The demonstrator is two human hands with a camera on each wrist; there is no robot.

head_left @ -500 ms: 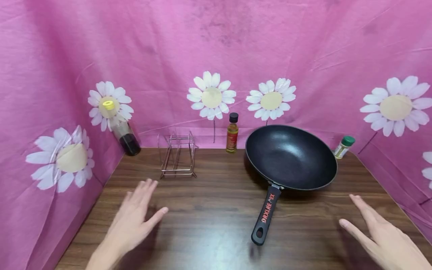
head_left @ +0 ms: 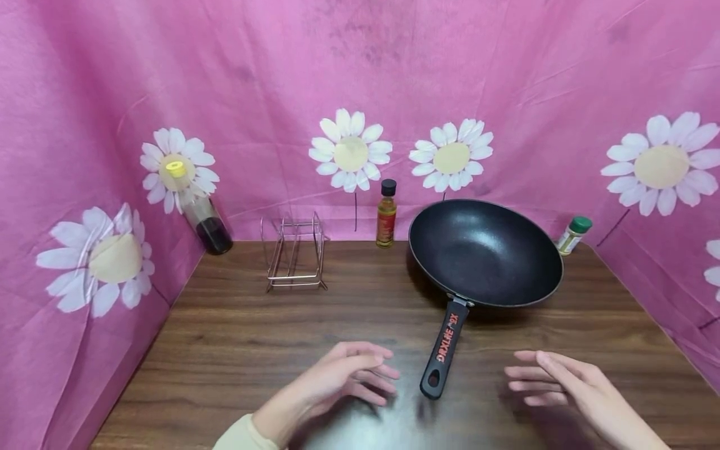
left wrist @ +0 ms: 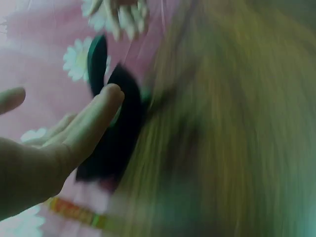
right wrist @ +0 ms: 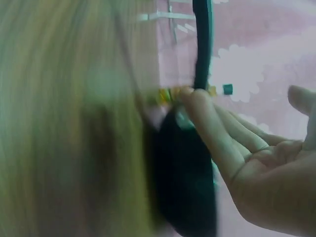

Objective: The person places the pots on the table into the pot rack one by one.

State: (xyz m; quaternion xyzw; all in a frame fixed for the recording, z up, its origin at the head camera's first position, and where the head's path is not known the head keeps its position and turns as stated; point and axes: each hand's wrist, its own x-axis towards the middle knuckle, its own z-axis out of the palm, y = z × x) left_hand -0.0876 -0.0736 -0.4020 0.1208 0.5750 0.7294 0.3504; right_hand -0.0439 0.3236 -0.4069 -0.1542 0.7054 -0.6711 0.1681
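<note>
A black frying pan point(head_left: 486, 253) stands on the wooden table, its handle point(head_left: 444, 350) with red lettering pointing toward the front. Left of that handle hovers my left hand point(head_left: 343, 378), its fingers loosely bent and holding nothing. To the handle's right is my right hand point(head_left: 568, 387), also without anything in it, fingers relaxed and turned inward. Neither hand touches the pan. In the left wrist view the fingers point(left wrist: 94, 118) overlap the dark, blurred pan point(left wrist: 123, 123). The right wrist view shows my fingers point(right wrist: 217, 133) in front of the pan point(right wrist: 185, 173).
Along the back stand a wire rack point(head_left: 294, 253), a small oil bottle point(head_left: 386, 215) with a black cap and a green-capped spice jar point(head_left: 574, 235). A yellow-capped bottle point(head_left: 210, 228) of dark liquid is at the back left. A pink flowered cloth point(head_left: 264, 94) surrounds the wooden table point(head_left: 225, 350).
My left hand has moved right, toward the pan handle. My right hand has shifted left, and both hands have turned inward. The pan and bottles stay in place on the table.
</note>
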